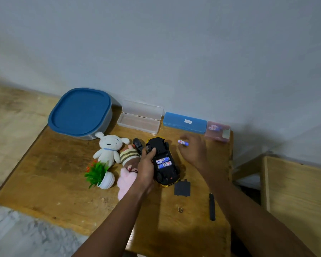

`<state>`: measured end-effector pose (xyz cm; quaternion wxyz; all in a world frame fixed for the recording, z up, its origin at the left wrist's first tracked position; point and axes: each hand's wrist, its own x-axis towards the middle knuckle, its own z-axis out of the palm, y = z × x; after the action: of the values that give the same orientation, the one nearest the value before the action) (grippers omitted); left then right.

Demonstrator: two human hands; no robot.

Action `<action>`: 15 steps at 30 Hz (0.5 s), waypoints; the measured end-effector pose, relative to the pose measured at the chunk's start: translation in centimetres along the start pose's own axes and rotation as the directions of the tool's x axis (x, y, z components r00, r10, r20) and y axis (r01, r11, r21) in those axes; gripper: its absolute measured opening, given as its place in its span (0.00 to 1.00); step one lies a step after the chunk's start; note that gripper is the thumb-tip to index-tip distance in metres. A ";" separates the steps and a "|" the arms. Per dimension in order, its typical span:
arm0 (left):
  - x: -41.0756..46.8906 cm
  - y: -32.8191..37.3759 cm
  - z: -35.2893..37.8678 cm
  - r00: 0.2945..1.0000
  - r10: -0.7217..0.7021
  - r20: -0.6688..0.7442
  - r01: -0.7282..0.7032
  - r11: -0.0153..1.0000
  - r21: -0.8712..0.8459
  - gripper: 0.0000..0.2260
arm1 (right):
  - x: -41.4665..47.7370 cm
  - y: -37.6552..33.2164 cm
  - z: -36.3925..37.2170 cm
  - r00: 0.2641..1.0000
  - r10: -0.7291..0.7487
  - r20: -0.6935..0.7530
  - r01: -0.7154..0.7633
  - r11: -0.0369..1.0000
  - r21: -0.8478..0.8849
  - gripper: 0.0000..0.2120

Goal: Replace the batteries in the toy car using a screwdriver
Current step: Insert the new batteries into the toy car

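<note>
A black and yellow toy car lies upside down on the wooden table. Its battery bay is uncovered and shows two blue and white batteries. My left hand grips the car from its left side, thumb over the chassis near a wheel. My right hand hovers to the right of the car and pinches a third battery in its fingertips. The black battery cover lies flat on the table just in front of the car. A black screwdriver lies near the table's right front edge.
A blue-lidded tub, an open clear case, a blue case and a small pink box line the wall. Plush toys, a black remote and a potted plant sit left of the car. A wooden box stands at right.
</note>
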<state>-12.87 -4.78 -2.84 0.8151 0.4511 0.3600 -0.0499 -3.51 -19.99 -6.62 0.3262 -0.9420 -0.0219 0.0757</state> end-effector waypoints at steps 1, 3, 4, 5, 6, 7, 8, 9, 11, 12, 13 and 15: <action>0.0 0.2 -0.1 1.000 -0.010 0.001 0.010 1.000 0.001 0.17 | 0.7 0.7 0.4 0.999 -0.042 0.017 0.044 0.993 -0.111 0.15; -0.2 0.5 -0.3 1.000 -0.007 0.017 0.007 1.000 0.008 0.17 | 1.6 1.4 0.8 0.991 -0.116 0.061 0.129 0.952 -0.279 0.17; -0.3 0.6 -0.3 0.999 -0.003 0.032 0.003 1.000 0.008 0.17 | 1.7 1.5 0.9 0.985 -0.152 0.082 0.170 0.927 -0.335 0.18; -0.4 0.8 -0.4 0.999 0.000 0.046 0.000 1.000 0.006 0.17 | 1.8 1.5 1.0 0.977 -0.192 0.091 0.212 0.906 -0.366 0.18; -0.7 0.9 -0.4 0.998 0.001 0.060 -0.001 1.000 0.001 0.16 | 1.6 1.3 1.0 0.970 -0.225 0.089 0.242 0.892 -0.381 0.18; -0.8 1.1 -0.4 0.998 0.000 0.069 0.001 1.000 -0.006 0.16 | 1.6 1.3 1.1 0.967 -0.243 0.079 0.255 0.888 -0.382 0.17; -1.0 1.3 -0.3 0.997 -0.005 0.075 0.006 1.000 -0.014 0.16 | 1.4 0.9 0.9 0.968 -0.244 0.056 0.247 0.898 -0.363 0.17; -1.2 1.4 -0.4 0.997 -0.010 0.078 0.012 1.000 -0.024 0.16 | 1.1 0.5 0.8 0.973 -0.231 0.019 0.224 0.921 -0.320 0.16; -1.6 1.5 -0.6 0.996 -0.003 0.090 0.006 0.999 -0.032 0.16 | 0.0 -0.8 -0.1 0.984 -0.148 -0.102 0.136 0.984 -0.111 0.14; -1.9 1.5 -0.8 0.996 0.001 0.093 0.002 0.999 -0.032 0.15 | -0.8 -1.8 -0.8 0.984 -0.078 -0.163 0.087 0.995 0.049 0.13; -2.0 1.5 -1.0 0.996 0.003 0.094 0.000 0.999 -0.032 0.15 | -1.8 -3.0 -1.6 0.978 -0.010 -0.207 0.058 0.971 0.230 0.12; -2.3 1.4 -1.5 0.996 0.006 0.088 -0.002 0.999 -0.037 0.17 | -4.5 -5.4 -3.5 0.970 0.089 -0.227 0.055 0.829 0.557 0.11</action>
<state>-14.79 -3.36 -0.95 0.8384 0.4342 0.3238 -0.0615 -7.34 -18.29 -0.04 0.5869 -0.8074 0.0498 -0.0342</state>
